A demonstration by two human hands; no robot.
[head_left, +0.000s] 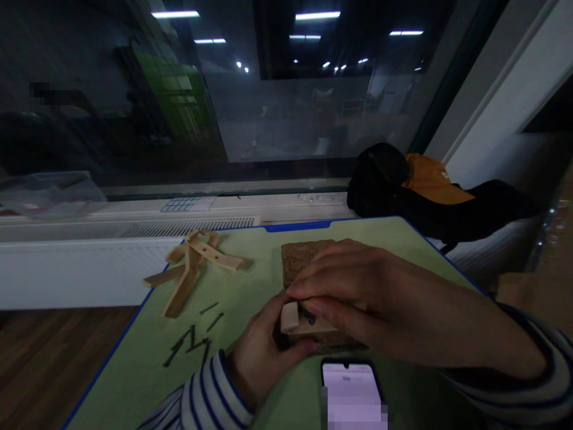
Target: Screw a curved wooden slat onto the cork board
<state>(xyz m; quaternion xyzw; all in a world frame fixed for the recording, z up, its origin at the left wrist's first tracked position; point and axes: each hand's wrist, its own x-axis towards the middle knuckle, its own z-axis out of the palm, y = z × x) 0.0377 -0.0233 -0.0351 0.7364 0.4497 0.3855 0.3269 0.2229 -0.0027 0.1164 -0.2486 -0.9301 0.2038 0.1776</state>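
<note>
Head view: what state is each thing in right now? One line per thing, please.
Left hand, closed around the wooden piece's near end
Wooden piece, held over the brown block
Brown block, partly covered by the hands
Right hand, fingers bent, grip partly hidden
Phone, face up, screen lit
Dark fasteners, loose, scattered
Other wooden parts, heaped
Lights, on

One head-worn view; forward and down, hands (358,286) close, window (286,125) beyond

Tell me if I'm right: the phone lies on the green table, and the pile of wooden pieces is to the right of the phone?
Not quite: the pile of wooden pieces is to the left of the phone, as the head view shows. The phone does lie on the green table.
</note>
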